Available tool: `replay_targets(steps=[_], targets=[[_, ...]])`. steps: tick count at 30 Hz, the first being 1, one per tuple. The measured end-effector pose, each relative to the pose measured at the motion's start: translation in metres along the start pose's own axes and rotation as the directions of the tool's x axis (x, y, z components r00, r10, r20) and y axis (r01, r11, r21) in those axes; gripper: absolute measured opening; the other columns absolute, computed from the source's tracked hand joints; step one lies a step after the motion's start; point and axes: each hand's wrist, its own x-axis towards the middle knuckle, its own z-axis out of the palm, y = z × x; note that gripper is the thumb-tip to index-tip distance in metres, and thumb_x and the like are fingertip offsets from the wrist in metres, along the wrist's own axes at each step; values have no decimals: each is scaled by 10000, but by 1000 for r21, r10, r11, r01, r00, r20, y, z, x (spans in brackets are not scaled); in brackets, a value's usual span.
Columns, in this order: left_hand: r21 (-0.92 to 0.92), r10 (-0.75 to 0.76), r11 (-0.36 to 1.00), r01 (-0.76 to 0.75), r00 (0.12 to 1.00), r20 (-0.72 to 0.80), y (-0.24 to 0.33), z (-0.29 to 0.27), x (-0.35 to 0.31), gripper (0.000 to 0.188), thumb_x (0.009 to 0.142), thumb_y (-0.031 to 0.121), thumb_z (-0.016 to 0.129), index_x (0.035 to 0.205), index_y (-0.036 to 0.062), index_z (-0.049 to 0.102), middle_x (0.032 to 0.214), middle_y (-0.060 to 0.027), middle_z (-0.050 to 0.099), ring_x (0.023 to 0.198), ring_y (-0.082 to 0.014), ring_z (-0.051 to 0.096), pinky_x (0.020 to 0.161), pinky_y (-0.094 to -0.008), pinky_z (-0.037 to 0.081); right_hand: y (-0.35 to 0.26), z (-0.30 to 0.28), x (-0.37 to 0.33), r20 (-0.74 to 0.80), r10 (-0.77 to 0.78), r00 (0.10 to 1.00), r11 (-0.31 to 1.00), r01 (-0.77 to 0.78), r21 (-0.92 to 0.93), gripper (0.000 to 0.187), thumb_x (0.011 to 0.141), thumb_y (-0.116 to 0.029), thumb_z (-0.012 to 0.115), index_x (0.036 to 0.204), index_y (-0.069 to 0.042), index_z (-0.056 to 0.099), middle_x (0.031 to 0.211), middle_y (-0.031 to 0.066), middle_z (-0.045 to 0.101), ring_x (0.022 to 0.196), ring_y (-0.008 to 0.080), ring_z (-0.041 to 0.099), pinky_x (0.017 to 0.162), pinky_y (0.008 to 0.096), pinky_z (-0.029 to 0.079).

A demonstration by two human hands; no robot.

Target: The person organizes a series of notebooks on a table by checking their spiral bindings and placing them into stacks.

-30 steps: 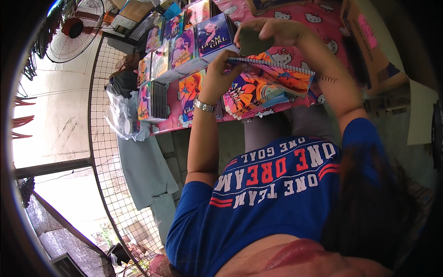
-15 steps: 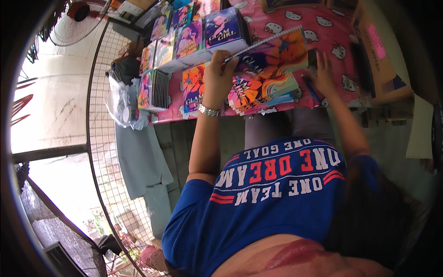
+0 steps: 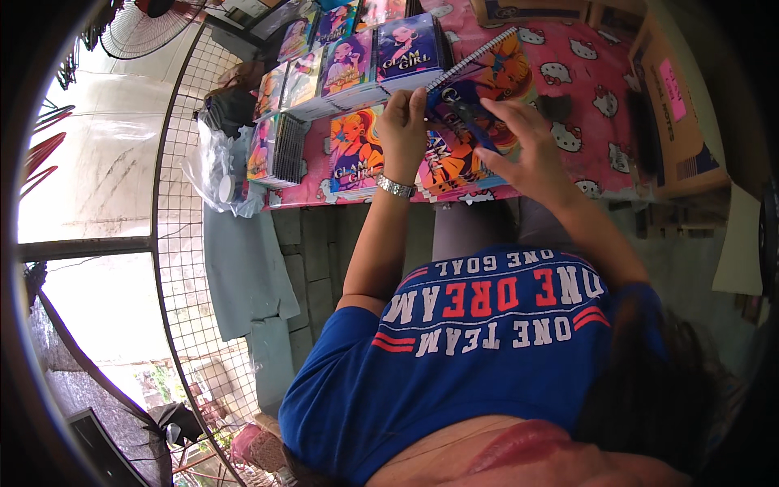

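The left hand (image 3: 403,126) pinches the notebook (image 3: 491,81) over the table (image 3: 596,73), its coiled edge (image 3: 472,60) slanting away rightward; the right hand (image 3: 527,150), fingers around a blue tool (image 3: 469,122), has left the dark block (image 3: 556,107).

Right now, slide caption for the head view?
Left hand pinches a spiral notebook; right hand holds a dark-blue tool.

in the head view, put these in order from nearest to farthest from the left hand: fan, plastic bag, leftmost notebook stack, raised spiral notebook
From the left hand:
1. Spiral notebook: in its grip, extending right.
2. Leftmost notebook stack: left, on the table.
3. Plastic bag: just beyond that stack.
4. Fan: far upper left.
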Motion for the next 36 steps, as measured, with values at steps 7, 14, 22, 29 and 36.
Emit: replay_targets(steps=[7,14,22,29,36], targets=[[195,94,974,-114,990,107,-9,-9,-7,170,939,-19,581,1104,-53,602,858,-79,683,755,-116,667,630,-265,591,-17,8,20,22,-131,991,978,133,-158,530,775,-247,769,1235,-37,611,1117,114,596,1063,311,561,940,439,436],[107,216,971,-216,976,6,-12,-4,-17,212,898,-47,619,1105,-54,664,889,-68,708,758,-93,660,642,-233,542,-14,8,16,258,165,952,914,-246,323,494,828,-225,734,1258,-19,604,982,97,627,885,227,625,808,329,501],[487,605,708,-511,795,-46,66,-66,7,180,774,-7,707,948,41,698,824,-60,681,692,-164,622,642,-300,491,5,-16,4,103,166,981,952,-186,243,554,818,-291,730,1294,-49,581,1199,130,613,1125,238,601,977,345,459],[927,72,293,-233,972,222,1,-105,104,189,819,196,569,938,88,667,832,-144,670,904,-346,633,828,-431,493,155,-30,-88,201,461,865,881,-417,-224,565,756,-135,712,1297,-60,569,1222,180,602,1153,324,588,1004,398,458],[985,-241,166,-49,967,88,-95,-132,64,543,854,314,608,1374,202,501,1489,-157,430,1434,-383,296,1106,-582,297,225,-71,-84,-63,459,886,799,-443,-408,467,819,-237,723,1248,-90,611,1171,170,625,1133,375,579,947,454,481]])
